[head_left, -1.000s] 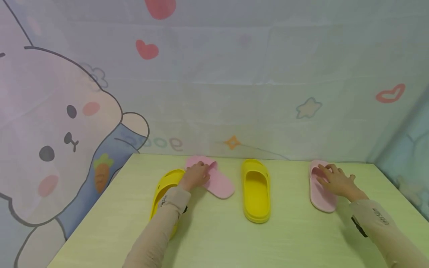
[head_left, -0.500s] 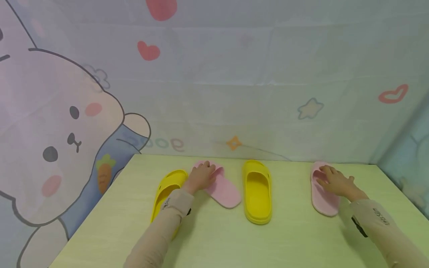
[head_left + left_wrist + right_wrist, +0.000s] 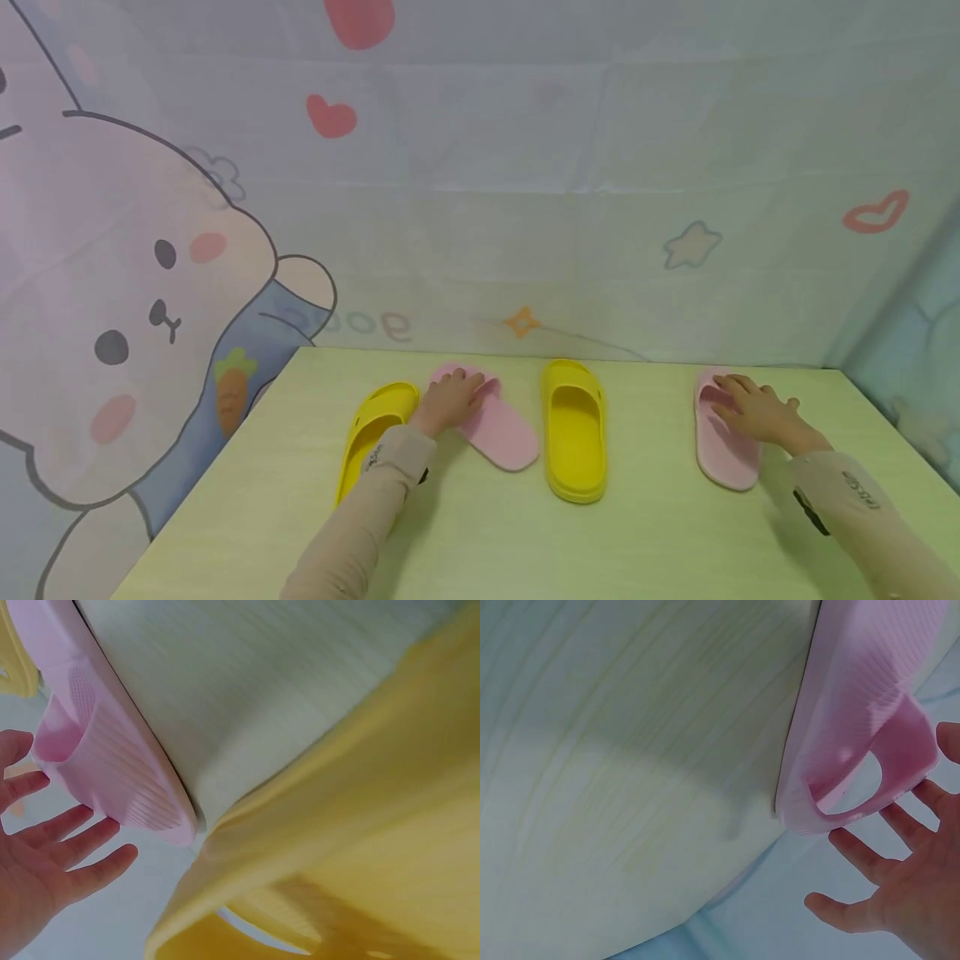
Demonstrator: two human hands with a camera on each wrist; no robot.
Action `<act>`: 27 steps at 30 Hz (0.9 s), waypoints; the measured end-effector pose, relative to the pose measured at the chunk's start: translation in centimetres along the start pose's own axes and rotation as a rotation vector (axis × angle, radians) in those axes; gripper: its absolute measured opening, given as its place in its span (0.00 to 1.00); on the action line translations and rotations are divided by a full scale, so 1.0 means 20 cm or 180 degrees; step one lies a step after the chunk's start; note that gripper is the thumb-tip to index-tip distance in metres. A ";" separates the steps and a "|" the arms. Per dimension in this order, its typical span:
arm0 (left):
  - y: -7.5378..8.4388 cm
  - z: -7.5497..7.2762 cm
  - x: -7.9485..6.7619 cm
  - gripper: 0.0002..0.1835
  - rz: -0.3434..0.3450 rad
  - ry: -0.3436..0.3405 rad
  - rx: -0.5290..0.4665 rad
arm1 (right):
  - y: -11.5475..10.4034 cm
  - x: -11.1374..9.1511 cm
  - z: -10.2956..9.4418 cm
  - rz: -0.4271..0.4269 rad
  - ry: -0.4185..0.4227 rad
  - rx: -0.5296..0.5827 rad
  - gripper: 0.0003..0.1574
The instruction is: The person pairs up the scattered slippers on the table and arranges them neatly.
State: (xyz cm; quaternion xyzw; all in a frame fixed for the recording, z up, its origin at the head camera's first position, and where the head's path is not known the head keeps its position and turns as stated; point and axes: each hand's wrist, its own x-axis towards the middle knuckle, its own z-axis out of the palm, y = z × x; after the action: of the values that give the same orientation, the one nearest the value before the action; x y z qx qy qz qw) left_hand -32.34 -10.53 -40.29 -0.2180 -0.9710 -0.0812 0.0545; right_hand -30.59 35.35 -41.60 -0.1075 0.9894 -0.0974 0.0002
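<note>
My left hand [image 3: 450, 400] touches the upper of a pink slipper [image 3: 504, 433], which lies slanted with its heel toward the front right. In the left wrist view the fingers [image 3: 90, 838] are spread and mostly straight, tips at the slipper's strap [image 3: 124, 769]. On the right, my right hand [image 3: 761, 412] rests over the upper of another pink slipper [image 3: 727, 454], whose toe faces the back. Its fingers [image 3: 859, 851] extend along the slipper's edge in the right wrist view, tips right at the pink strap [image 3: 877, 682]. Both hands partly hide the slippers' toe ends in the head view.
A yellow slipper [image 3: 576, 442] stands between the two pink ones, toe to the back. Another yellow slipper [image 3: 367, 433] lies left of the left hand, partly covered by the sleeve [image 3: 375, 500]. Behind the pale table [image 3: 525, 550] hangs a printed cloth [image 3: 480, 208].
The left pink slipper has slid right and toward the front, with my left hand moving along. The right pink slipper has come slightly nearer the front under my right hand.
</note>
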 end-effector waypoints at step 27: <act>0.04 0.01 -0.19 0.13 0.0956 0.0122 0.0564 | -0.04 -0.06 0.01 -0.0140 0.0149 -0.0062 0.28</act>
State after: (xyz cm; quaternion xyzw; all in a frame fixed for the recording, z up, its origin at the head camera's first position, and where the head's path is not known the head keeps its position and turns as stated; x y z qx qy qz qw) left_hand -28.65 -11.33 -40.99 -0.3534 -0.9297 0.0097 0.1035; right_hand -29.22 34.80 -41.73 -0.1270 0.9875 -0.0902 -0.0261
